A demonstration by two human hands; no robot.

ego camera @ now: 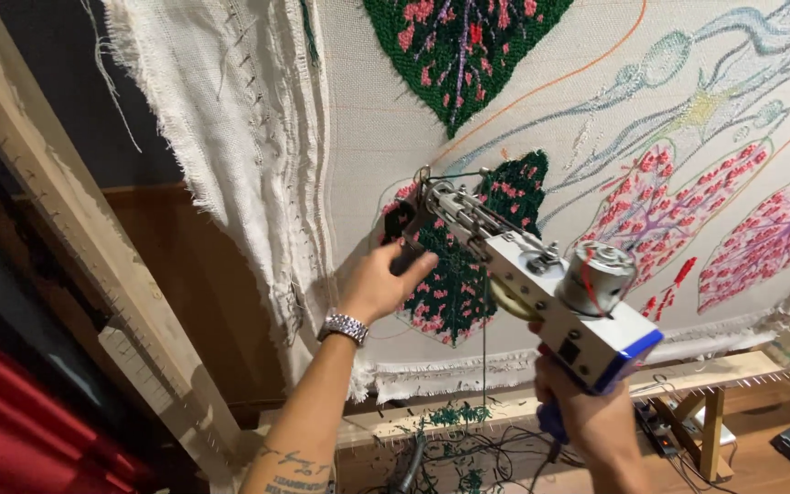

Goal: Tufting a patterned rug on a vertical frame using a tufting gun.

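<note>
Currently right hand [587, 416] closed around blue rear grip of silver-and-white motorised tufting gun [541, 293], carrying its weight; left hand [386, 279] clamped on black front handle, steadying needle against stretched cream backing cloth [358, 119] at dark green tufted leaf with pink flecks [454, 274]. No labels or packages legible.

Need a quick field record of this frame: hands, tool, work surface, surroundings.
left hand: left hand grips the black front handle of the tool; metal-link wristwatch on the wrist
right hand: right hand holds the blue rear grip
tool: silver-and-blue tufting gun, tip pressed against the cloth
work surface: off-white backing cloth stretched on a wooden frame, with tufted dark green leaf with pink spots
surroundings: green yarn scraps along the lower frame bar
</note>
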